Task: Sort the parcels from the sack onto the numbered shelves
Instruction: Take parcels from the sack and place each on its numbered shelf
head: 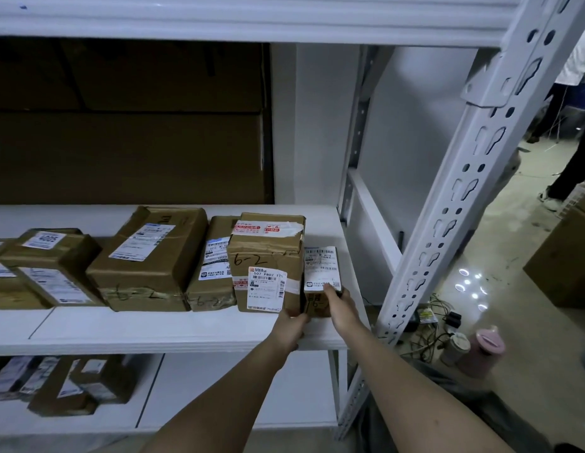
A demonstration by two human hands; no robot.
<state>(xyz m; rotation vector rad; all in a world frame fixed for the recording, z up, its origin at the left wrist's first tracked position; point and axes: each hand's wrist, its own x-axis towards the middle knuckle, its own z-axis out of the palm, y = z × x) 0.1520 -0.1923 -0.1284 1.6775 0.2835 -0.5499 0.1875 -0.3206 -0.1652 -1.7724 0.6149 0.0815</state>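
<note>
The small parcel (321, 279) sits on the white shelf (173, 325), at the right end of the row, tight against the right side of the tall box (268, 259) marked "6-2". The right hand (342, 307) holds the small parcel at its near end — the thumb lies on top, over the white label, and the fingers go down the far side, so this grip is pinching the parcel. The left hand (292, 325) is just in front of the tall box, at the gap between the two boxes; its fingers are tucked out of sight, so I cannot tell if its grip is spread or pressed together. The small parcel looks light, because one hand seems enough for it. It is brown card, so it should feel stiff, not squishy. The card is rough and should not slip, but the shiny label and tape may be a bit slick. A good place to take hold is the two long sides near the front end — not the label. The tall box has dents and crumpled tape, so pushing hard against it could squash it more.
</note>
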